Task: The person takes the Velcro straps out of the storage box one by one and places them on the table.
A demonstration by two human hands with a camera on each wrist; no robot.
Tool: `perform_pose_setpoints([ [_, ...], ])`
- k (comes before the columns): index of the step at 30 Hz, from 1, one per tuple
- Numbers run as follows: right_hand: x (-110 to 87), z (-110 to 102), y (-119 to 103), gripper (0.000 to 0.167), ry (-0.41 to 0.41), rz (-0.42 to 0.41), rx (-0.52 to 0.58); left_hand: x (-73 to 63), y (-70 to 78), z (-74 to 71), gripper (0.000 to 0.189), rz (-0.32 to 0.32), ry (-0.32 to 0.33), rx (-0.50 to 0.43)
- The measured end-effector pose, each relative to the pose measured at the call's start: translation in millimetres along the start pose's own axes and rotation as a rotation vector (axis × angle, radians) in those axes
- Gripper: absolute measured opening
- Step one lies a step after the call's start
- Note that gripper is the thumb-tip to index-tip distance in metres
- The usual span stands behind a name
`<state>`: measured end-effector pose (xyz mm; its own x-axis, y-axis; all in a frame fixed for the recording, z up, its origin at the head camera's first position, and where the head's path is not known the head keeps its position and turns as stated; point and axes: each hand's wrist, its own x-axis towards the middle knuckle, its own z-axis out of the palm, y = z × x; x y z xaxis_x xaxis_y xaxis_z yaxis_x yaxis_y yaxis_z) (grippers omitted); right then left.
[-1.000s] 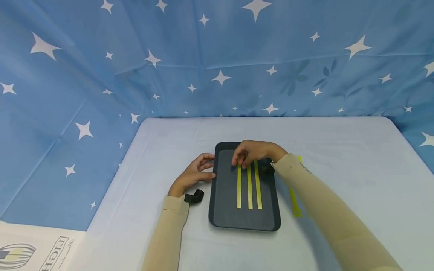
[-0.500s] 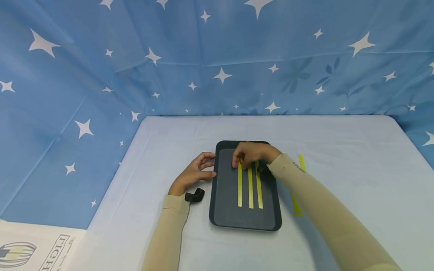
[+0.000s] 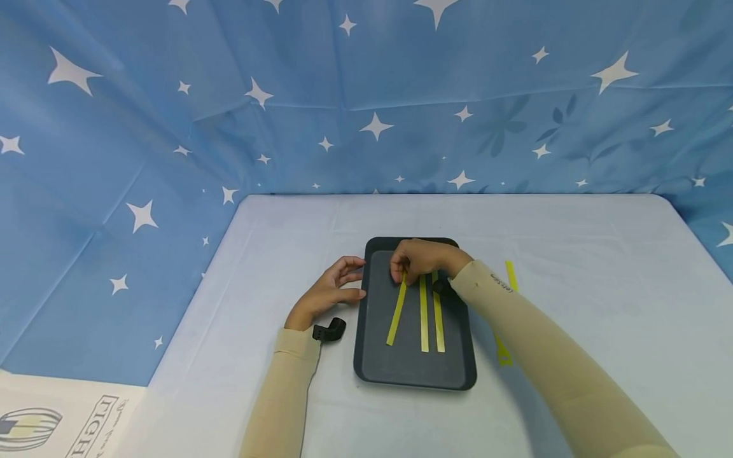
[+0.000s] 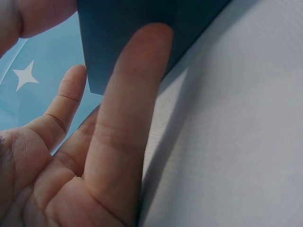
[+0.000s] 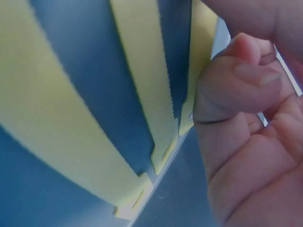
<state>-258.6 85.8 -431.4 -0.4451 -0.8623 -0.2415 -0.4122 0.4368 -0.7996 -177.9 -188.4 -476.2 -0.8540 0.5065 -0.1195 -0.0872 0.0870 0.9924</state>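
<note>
My right hand [image 3: 426, 256] reaches over the far half of a dark grey tray [image 3: 412, 372]. Its thumb and fingers pinch the far end of a yellow toothed strip [image 3: 396, 315], whose near end slants to the left. To the right of it lie two similar strips, the middle strip [image 3: 424, 318] and the right strip [image 3: 439, 327], almost parallel in the tray. Close up in the right wrist view, a strip [image 5: 147, 71] shows a finely toothed edge. At the tray's left side, my left hand [image 3: 332, 287] touches the rim with outstretched fingers and thumb [image 4: 125, 113].
Right of the tray, another yellow strip [image 3: 512, 275] lies partly under the right sleeve [image 3: 532, 337]; its near end is notched. White cloth [image 3: 303, 232] covers the table. A blue star-printed curtain [image 3: 343, 83] stands behind, and a printed sheet [image 3: 57, 420] is at lower left.
The pinched strip's near end has swung left, so it slants instead of lying parallel to the others. The right hand has drawn slightly left and nearer. The left hand stays at the rim.
</note>
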Motion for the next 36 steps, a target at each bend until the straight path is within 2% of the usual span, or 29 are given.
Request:
perform_pose_setpoints([
  [4,-0.6,0,0,0.019,0.011,-0.011,0.018,-0.3,0.0,0.0,0.073,0.005,-0.001,-0.004],
  [13,-8.8,-5,-11,0.011,0.095,-0.012,0.031,0.8,-1.8,-0.7,0.072,0.018,-0.008,-0.015],
  [21,-18.4,-14,-21,0.013,0.153,-0.065,0.035,1.4,-0.8,0.8,0.072,0.007,-0.008,-0.023],
  [28,-32.7,-20,-33,0.022,0.275,-0.102,0.065,3.2,1.1,1.5,0.073,-0.012,0.005,-0.015],
  [32,-43.1,-23,-36,0.021,0.366,-0.113,0.049,1.5,0.1,2.0,0.071,-0.006,0.006,-0.005],
  [36,-54.1,-25,-38,0.018,0.444,-0.089,0.046,0.0,-1.1,1.2,0.071,0.002,0.002,0.002],
])
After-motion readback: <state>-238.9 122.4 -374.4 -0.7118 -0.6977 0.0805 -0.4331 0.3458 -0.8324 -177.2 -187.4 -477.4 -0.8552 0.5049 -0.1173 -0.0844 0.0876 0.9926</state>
